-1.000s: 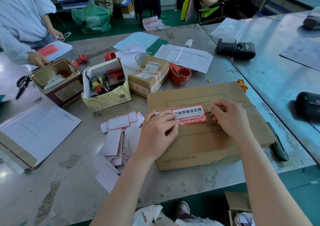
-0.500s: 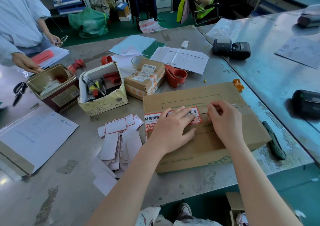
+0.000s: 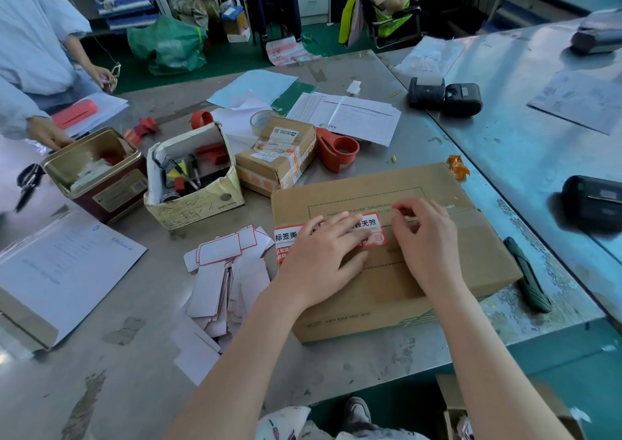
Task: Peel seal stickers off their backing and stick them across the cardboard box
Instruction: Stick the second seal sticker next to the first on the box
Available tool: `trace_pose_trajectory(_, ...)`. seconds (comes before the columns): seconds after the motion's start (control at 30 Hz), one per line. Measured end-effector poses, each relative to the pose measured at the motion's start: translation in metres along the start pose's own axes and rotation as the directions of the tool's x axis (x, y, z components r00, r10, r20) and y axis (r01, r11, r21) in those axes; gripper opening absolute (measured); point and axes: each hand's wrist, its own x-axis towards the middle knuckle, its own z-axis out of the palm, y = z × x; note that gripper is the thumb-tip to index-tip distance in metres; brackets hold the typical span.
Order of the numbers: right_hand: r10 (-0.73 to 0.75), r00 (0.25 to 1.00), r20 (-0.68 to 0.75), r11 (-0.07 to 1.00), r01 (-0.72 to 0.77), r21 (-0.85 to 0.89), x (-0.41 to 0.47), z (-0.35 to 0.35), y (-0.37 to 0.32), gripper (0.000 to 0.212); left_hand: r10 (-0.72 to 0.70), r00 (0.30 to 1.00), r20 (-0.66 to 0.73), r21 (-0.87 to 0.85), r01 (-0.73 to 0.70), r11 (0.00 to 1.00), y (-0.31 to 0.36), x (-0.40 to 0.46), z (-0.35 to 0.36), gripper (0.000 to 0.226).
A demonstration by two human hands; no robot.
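Your left hand [image 3: 323,254] lies flat, fingers straight, pressing a red-and-white sticker [image 3: 370,224] onto the top of the box [image 3: 437,187] — the sticker sits across the seam between the flaps, toward the box's left end. Your right hand [image 3: 427,237] rests just beside the sticker's right end with fingers curled; whether it pinches anything there is too small to tell. So this sticker looks nearly seated, with only the smoothing left. The right stretch of the seam is bare, and that is probably where the next one belongs. A loose pile of white backings [image 3: 222,271] lies just left of the box on the metal table [image 3: 101,389].

The table is crowded: an open tin [image 3: 97,170], a small carton of tools [image 3: 192,177], a taped parcel [image 3: 276,156], a red tape dispenser [image 3: 336,148], papers, and black printers [image 3: 444,98] further off. Another person stands at the left edge; behind them are shelves and a green floor.
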Motion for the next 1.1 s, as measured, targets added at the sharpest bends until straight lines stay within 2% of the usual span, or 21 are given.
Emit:
trace_pose_trajectory(0.13, -0.047, 0.983, 0.178, 0.965, 0.091, -0.247, 0.0, 0.007, 0.0, 0.04, -0.113, 0.984, -0.137, -0.022, 0.111, 0.994, -0.008, -0.012, 0.002, 0.047)
trace_pose_trajectory(0.2, -0.066, 0.966, 0.252, 0.941, 0.144, -0.306, 0.001, 0.007, -0.001, 0.05, -0.176, 0.967, -0.184, -0.038, 0.172, 0.984, -0.009, -0.013, 0.003, 0.048)
trace_pose_trajectory(0.3, -0.069, 0.956, 0.287, 0.93, 0.166, -0.328, 0.004, 0.007, -0.001, 0.047, -0.248, 0.94, -0.233, -0.064, 0.24, 0.969, -0.008, -0.013, 0.003, 0.046)
trace_pose_trajectory(0.47, -0.066, 0.964, 0.258, 0.943, 0.144, -0.299, 0.004, 0.008, -0.001, 0.032, -0.327, 0.908, -0.261, -0.071, 0.319, 0.945, -0.01, -0.014, 0.004, 0.036)
trace_pose_trajectory(0.7, -0.028, 0.977, 0.211, 0.944, 0.095, -0.317, 0.003, 0.013, -0.003, 0.033, -0.437, 0.877, -0.199, -0.048, 0.437, 0.898, -0.01, -0.015, 0.003, 0.047)
trace_pose_trajectory(0.8, 0.041, 0.989, 0.143, 0.945, 0.008, -0.328, 0.006, 0.02, -0.008, 0.04, -0.433, 0.88, -0.193, -0.015, 0.439, 0.898, -0.01, -0.015, 0.003, 0.05)
trace_pose_trajectory(0.87, 0.064, 0.993, 0.095, 0.945, -0.029, -0.325, 0.008, 0.024, -0.012, 0.037, -0.426, 0.885, -0.191, 0.002, 0.434, 0.901, -0.01, -0.015, 0.003, 0.05)
trace_pose_trajectory(0.97, 0.06, 0.996, 0.071, 0.949, -0.034, -0.313, 0.009, 0.026, -0.012, 0.027, -0.426, 0.882, -0.199, -0.009, 0.433, 0.901, -0.011, -0.015, 0.004, 0.046)
trace_pose_trajectory(1.1, 0.032, 0.993, 0.111, 0.952, 0.003, -0.305, 0.008, 0.024, -0.008, 0.022, -0.426, 0.877, -0.221, -0.019, 0.433, 0.901, -0.011, -0.016, 0.005, 0.045)
